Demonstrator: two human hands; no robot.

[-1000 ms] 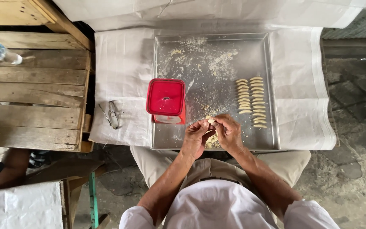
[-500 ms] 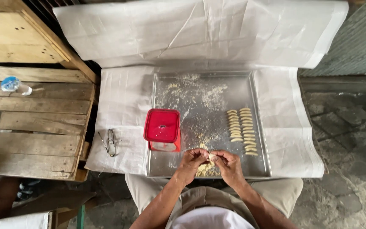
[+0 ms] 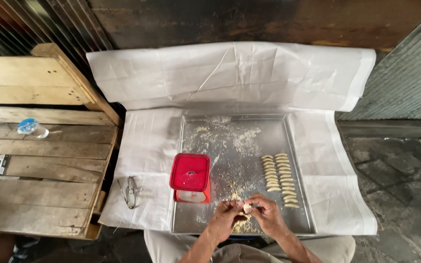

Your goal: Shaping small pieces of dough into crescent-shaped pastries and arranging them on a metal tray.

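My left hand (image 3: 224, 218) and my right hand (image 3: 268, 214) meet over the near edge of a metal tray (image 3: 230, 126), both pinching one small pale piece of dough (image 3: 247, 208) between the fingertips. A little heap of dough crumbs (image 3: 242, 226) lies under the hands. Two rows of several shaped crescent pieces (image 3: 279, 178) lie on the tray's right side. A red-lidded box (image 3: 190, 172) stands on the tray's left, close to my left hand.
White paper (image 3: 230, 73) covers the surface and wall behind the tray. Flour is scattered across the tray's middle. Eyeglasses (image 3: 130, 191) lie on the paper at left. A wooden pallet table (image 3: 40, 185) at far left holds a plastic bottle (image 3: 31, 128).
The camera has tilted up, so the tray sits lower in view and more of the back wall shows. Both hands stay together on the dough piece at the tray's near edge.
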